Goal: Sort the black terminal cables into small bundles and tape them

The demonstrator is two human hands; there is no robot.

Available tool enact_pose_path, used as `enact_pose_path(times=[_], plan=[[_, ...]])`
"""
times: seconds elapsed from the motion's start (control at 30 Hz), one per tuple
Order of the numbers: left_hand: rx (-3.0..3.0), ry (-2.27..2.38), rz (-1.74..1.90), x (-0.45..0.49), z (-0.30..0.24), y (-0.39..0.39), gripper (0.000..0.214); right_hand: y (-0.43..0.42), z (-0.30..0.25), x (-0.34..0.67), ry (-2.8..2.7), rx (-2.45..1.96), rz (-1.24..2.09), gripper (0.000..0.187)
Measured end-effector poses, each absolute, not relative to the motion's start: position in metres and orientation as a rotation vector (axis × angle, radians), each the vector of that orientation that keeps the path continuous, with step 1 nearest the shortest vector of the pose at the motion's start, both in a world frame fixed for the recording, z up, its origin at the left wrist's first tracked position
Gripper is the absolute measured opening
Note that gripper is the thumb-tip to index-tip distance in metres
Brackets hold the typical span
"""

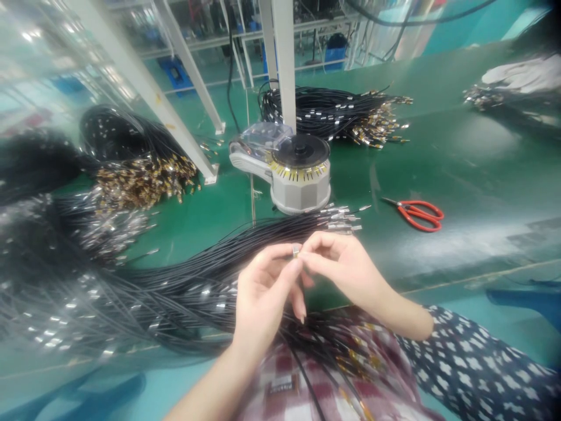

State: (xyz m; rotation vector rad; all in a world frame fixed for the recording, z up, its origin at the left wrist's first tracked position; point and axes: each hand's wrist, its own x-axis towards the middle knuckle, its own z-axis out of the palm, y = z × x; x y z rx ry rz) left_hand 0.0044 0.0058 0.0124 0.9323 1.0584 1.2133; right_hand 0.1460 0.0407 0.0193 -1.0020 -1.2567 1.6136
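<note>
In front of my lap both hands meet fingertip to fingertip. My left hand [265, 286] is closed, its thumb and index finger pinching the small silvery end of a cable [295, 250]. From the right, my right hand [339, 260] pinches at the same spot; its fingertips hide what they hold. Black cables [188, 263] run in a thick bundle behind and under my left hand, with silvery ends [339, 219] just beyond my fingers. More cable ends, some with yellowish tips [355, 354], lie across my checked apron [280, 383].
A round tape dispenser [300, 181] with yellowish strips around its rim stands on the green table [473, 169]. Red-handled scissors [421, 215] lie to its right. Coiled cable bundles [324, 111] lie behind it, others [140, 175] at left. White posts [284, 64] rise from the table.
</note>
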Motion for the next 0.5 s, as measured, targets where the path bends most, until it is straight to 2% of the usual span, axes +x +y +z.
enact_pose_path(times=[0.5], plan=[[0.775,1.054,1.07,-0.003,0.0173,0.0106,0.022,0.0381,0.0183,0.1446,-1.282,-1.039,1.505,0.02]])
